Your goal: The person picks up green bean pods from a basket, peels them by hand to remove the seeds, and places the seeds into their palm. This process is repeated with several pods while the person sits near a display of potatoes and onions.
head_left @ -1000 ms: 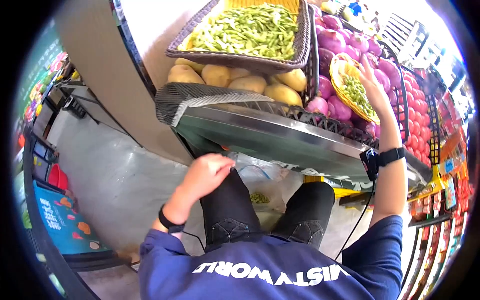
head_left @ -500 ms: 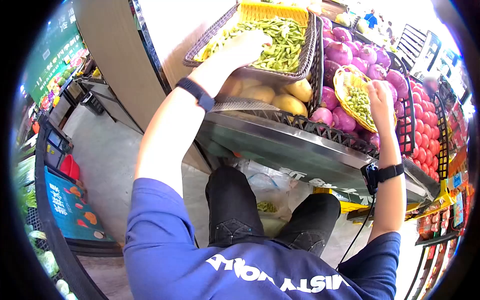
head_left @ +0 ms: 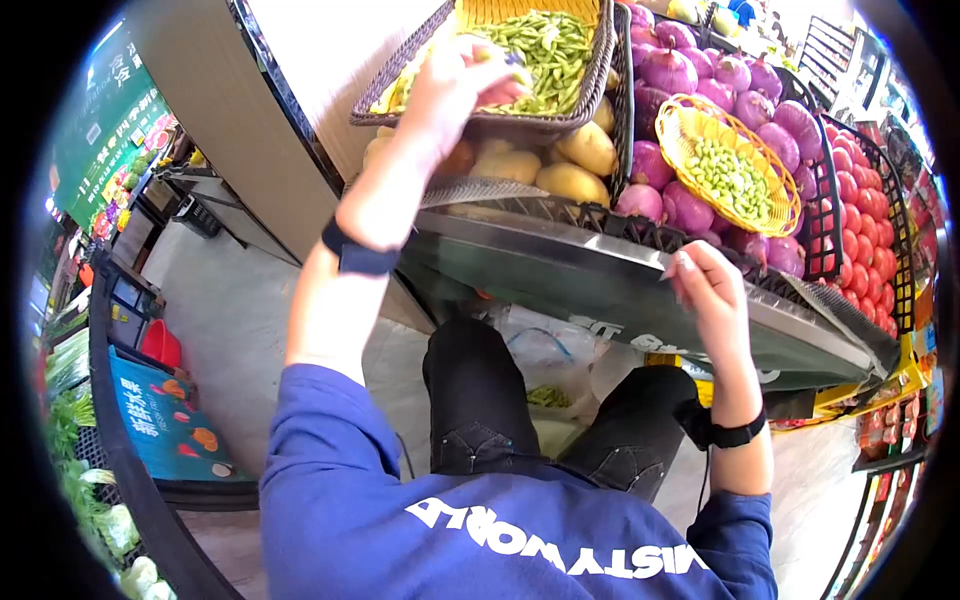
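Observation:
My left hand (head_left: 452,92) is over the near left part of a dark woven basket (head_left: 545,122) of green edamame pods (head_left: 555,55). Its fingers are pinched around what looks like one pod (head_left: 518,72). In front of the counter's metal edge, my right hand (head_left: 712,290) hangs with its fingers bent together; whatever is in them, if anything, is too small to make out. A small yellow wicker basket (head_left: 678,150) holds shelled green beans (head_left: 735,180) and rests on purple onions (head_left: 668,70), up and to the right of that hand.
Potatoes (head_left: 572,182) lie under the dark basket. Red tomatoes (head_left: 860,235) fill a black crate on the right. The counter's metal edge (head_left: 600,240) runs between me and the produce. Below, near my knees, is a clear plastic bag (head_left: 535,340) with green pieces beside it.
My right hand has left the yellow basket and come down toward me, below the counter edge. My left hand has lifted from among the pods, its fingers now pinched. The view has shifted slightly.

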`<action>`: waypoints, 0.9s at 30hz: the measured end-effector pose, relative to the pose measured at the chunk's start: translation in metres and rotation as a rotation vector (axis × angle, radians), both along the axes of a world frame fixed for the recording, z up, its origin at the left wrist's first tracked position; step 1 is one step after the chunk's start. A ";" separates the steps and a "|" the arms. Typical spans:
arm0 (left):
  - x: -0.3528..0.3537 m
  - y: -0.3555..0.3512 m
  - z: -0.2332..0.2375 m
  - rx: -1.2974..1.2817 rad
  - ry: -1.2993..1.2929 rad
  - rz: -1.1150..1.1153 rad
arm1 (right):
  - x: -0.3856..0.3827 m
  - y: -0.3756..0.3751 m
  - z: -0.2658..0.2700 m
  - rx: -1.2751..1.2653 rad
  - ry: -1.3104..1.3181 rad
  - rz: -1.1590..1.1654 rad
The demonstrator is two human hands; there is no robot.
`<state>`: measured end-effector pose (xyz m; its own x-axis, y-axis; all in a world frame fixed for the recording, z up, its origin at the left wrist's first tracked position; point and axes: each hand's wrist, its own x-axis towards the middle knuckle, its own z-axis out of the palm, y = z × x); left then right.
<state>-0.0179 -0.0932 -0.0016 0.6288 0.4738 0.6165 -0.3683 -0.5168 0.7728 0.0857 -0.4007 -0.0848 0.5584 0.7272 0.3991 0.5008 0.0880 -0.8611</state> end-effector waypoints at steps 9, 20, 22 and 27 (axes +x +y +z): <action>-0.051 -0.139 -0.158 -0.438 0.157 -0.454 | -0.045 0.025 -0.061 -0.239 0.427 0.463; -0.084 -0.144 -0.187 -0.286 0.850 -0.807 | -0.069 0.004 -0.100 -0.401 0.124 0.438; -0.085 -0.144 -0.189 -0.385 0.883 -0.848 | -0.071 0.003 -0.101 -0.295 -0.094 0.490; -0.091 -0.162 -0.210 -0.693 0.670 -0.820 | -0.075 -0.001 -0.102 -0.054 -0.627 0.290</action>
